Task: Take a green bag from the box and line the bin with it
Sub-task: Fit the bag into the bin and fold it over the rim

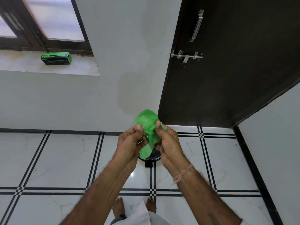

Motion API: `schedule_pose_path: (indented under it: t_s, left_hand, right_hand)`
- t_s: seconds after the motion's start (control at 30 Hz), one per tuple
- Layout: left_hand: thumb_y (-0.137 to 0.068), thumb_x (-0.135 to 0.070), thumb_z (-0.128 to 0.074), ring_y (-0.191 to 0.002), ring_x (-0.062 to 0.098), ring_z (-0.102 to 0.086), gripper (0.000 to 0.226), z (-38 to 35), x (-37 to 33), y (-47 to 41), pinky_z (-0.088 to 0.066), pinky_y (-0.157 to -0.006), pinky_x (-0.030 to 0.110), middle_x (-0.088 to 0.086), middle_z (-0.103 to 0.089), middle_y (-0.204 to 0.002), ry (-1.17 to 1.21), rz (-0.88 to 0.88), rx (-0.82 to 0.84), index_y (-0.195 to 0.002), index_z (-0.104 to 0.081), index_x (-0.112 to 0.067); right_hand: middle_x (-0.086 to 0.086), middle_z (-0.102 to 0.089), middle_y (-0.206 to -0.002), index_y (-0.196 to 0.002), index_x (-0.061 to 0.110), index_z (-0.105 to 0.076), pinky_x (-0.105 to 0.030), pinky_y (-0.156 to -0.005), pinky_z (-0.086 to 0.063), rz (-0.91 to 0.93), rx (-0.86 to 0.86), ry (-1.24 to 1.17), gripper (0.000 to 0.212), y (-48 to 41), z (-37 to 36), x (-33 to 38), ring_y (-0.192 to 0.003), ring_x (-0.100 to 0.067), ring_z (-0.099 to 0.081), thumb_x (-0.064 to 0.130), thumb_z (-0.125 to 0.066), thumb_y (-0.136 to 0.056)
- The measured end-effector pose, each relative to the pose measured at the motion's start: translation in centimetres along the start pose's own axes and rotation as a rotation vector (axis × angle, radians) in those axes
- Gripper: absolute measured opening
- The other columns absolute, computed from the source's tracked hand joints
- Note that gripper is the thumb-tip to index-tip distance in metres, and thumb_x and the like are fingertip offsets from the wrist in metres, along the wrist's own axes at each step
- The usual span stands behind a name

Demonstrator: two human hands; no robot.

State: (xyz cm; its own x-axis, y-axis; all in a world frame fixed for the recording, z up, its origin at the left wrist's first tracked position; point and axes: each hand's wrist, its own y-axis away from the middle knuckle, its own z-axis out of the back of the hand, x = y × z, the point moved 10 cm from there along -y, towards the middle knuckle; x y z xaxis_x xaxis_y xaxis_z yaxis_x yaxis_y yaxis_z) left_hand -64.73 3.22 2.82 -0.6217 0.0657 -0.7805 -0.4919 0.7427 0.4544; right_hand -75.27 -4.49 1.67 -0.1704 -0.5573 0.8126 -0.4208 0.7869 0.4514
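Observation:
A crumpled green bag [146, 120] is held up in front of me between both hands. My left hand [129, 143] pinches its left side with thumb and fingers. My right hand [168, 143] grips its right side, and a strip of the bag hangs down between my palms. The dark bin [153, 157] stands on the floor straight below my hands and is mostly hidden by them and the bag. The green and black bag box [56, 58] lies on the window sill at the upper left, far from my hands.
A dark door [227, 62] with a metal bolt [186, 56] and handle fills the upper right. White walls [123, 46] meet a white tiled floor [65, 156] with black stripes. My bare feet [119, 207] show at the bottom.

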Motion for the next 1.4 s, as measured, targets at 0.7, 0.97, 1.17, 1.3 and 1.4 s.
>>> schedule_pose_path:
  t_s: [0.7, 0.97, 1.17, 1.3, 1.4]
  left_hand:
    - [-0.108, -0.037, -0.044, -0.078, 0.008, -0.059, 0.032, 8.5, -4.3, -1.6, -0.045, -0.070, 0.028, -0.010, -0.067, -0.086, -0.570, -0.263, -0.045, -0.092, -0.067, -0.023]
    - [-0.098, -0.035, -0.061, -0.094, 0.028, -0.076, 0.027, -1.2, -1.7, -0.4, -0.060, -0.085, 0.039, 0.013, -0.077, -0.113, -0.760, 0.045, 0.423, -0.109, -0.074, -0.015]
    - [-0.086, -0.018, -0.076, -0.095, 0.036, -0.076, 0.028, -1.8, -2.1, 0.6, -0.062, -0.085, 0.046, 0.019, -0.079, -0.101, -0.462, -0.036, 0.290, -0.106, -0.075, 0.001]
    - [-0.081, -0.019, -0.080, -0.093, 0.032, -0.077, 0.032, -0.6, -2.2, 0.5, -0.062, -0.084, 0.049, 0.015, -0.080, -0.099, -0.431, -0.155, 0.183, -0.109, -0.074, -0.003]
    - [-0.087, -0.014, -0.077, -0.092, 0.033, -0.077, 0.025, -1.0, -1.8, 0.7, -0.063, -0.081, 0.046, 0.015, -0.079, -0.099, -0.471, -0.196, 0.227, -0.109, -0.074, -0.004]
  right_hand:
    - [0.003, -0.063, -0.074, -0.088, 0.012, -0.063, -0.023, -0.064, -0.050, 0.308, 0.147, 0.423, 0.031, -1.9, 2.1, 4.8, -0.066, -0.006, -0.057, 0.023, -0.044, -0.110]
    - [0.003, -0.055, -0.069, -0.081, 0.014, -0.058, -0.018, -0.059, -0.047, 0.260, 0.372, 0.523, 0.032, -2.0, -2.0, 5.3, -0.060, -0.004, -0.052, 0.023, -0.045, -0.109]
    - [-0.001, -0.072, -0.090, -0.095, 0.014, -0.066, -0.028, -0.073, -0.058, 0.335, 0.068, 0.572, 0.013, -3.8, 0.1, 6.4, -0.080, -0.011, -0.069, 0.025, -0.063, -0.102]
    - [0.005, -0.068, -0.086, -0.099, 0.012, -0.066, -0.018, -0.068, -0.051, 0.387, -0.053, 0.520, 0.039, 0.2, 1.6, 6.0, -0.075, -0.003, -0.061, 0.051, -0.066, -0.094]
    - [-0.005, -0.078, -0.092, -0.113, 0.002, -0.069, -0.031, -0.072, -0.056, -0.019, 0.222, 0.405, 0.052, 1.3, -0.2, 0.5, -0.080, -0.013, -0.070, 0.051, -0.066, -0.094]
